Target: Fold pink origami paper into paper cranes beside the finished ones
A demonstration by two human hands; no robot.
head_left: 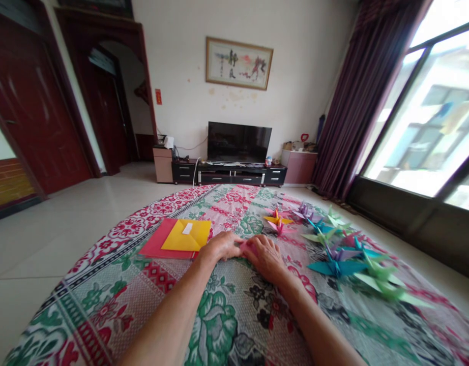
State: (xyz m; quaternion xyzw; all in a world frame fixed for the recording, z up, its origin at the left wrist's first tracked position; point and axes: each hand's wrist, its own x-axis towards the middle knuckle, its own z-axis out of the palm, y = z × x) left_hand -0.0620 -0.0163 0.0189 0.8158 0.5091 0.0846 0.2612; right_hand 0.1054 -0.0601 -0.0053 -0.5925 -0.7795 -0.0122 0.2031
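Both hands meet over the middle of the patterned tablecloth (253, 305). Under the fingers of my right hand (265, 254) shows a small piece of pink folded paper (248, 248), mostly covered. My left hand (224, 246) is closed at the left side of the same paper, fingertips against it. Left of my left hand lies a yellow paper envelope (188, 239) with a small white label, on top of red paper sheets (156, 241). To the right of my right hand stand several folded paper cranes, among them an orange one (277, 218) and a blue one (336, 265).
More paper cranes in green (383, 277) and purple (305, 211) spread along the table's right side. Beyond the table are a television (239, 143) on a black cabinet (230, 177), a purple curtain (356, 101) by the window, and a red door (36, 101) at left.
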